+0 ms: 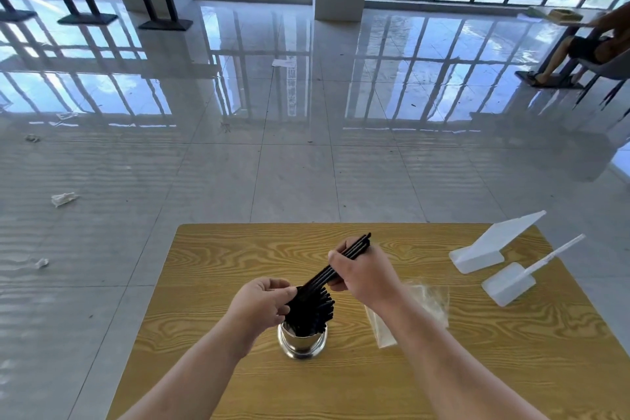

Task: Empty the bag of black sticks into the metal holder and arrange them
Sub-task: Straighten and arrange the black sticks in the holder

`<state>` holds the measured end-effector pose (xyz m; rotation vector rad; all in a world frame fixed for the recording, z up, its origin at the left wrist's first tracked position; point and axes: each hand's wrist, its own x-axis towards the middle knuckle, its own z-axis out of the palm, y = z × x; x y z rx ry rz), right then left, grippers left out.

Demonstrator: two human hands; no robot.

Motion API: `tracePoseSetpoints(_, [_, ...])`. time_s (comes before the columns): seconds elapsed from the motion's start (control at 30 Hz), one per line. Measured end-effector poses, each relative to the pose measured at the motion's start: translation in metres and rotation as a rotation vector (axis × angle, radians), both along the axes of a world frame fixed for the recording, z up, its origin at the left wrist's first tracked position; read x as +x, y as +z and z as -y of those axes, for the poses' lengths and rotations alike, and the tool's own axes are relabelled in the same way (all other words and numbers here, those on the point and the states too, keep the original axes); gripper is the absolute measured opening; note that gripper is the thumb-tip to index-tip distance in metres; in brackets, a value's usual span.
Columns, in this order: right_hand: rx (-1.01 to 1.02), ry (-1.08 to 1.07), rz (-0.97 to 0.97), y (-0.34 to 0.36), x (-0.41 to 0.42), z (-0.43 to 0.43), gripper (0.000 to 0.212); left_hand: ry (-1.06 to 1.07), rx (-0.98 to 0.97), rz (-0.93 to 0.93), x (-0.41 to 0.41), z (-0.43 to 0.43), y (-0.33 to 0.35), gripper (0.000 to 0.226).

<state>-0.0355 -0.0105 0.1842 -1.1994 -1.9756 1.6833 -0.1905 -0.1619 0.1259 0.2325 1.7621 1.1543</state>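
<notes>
A wood-grain table carries a metal holder near its middle, a clear empty bag lying flat just right of it, and two white plastic pieces toward the far right corner.

Both bare forearms reach in from 6 o'clock. Left hand curled, fingers pinched shut at 3 o'clock. Right hand fisted, grip closed, knuckles up.

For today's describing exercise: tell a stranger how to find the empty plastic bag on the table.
Start at the wooden table, then find the shiny metal cup of black sticks near its middle. The bag lies flat just right of it, partly under the right hand. Unlike the two solid white items at the table's right, it is clear and crinkled.
</notes>
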Motion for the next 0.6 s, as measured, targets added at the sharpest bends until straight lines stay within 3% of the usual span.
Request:
tracePoseSetpoints(0.13, [0.29,0.114,0.144,-0.005,-0.004,0.014,0.024,-0.134,-0.072,-0.301,0.001,0.002,-0.001,0.019])
tracePoseSetpoints(0.33, [0.311,0.194,0.145,-0.015,-0.009,0.024,0.014,-0.309,-0.154,-0.555,0.004,-0.001,0.004,0.034])
tracePoseSetpoints(0.5, [0.375,0.082,0.165,-0.031,0.0,0.016,0.01,-0.482,-0.175,-0.617,0.009,-0.003,0.005,0.055])
tracePoseSetpoints(0.6, [0.311,0.025,0.245,-0.044,0.01,0.011,0.013,-0.577,-0.171,-0.597,0.017,-0.003,0.002,0.081])
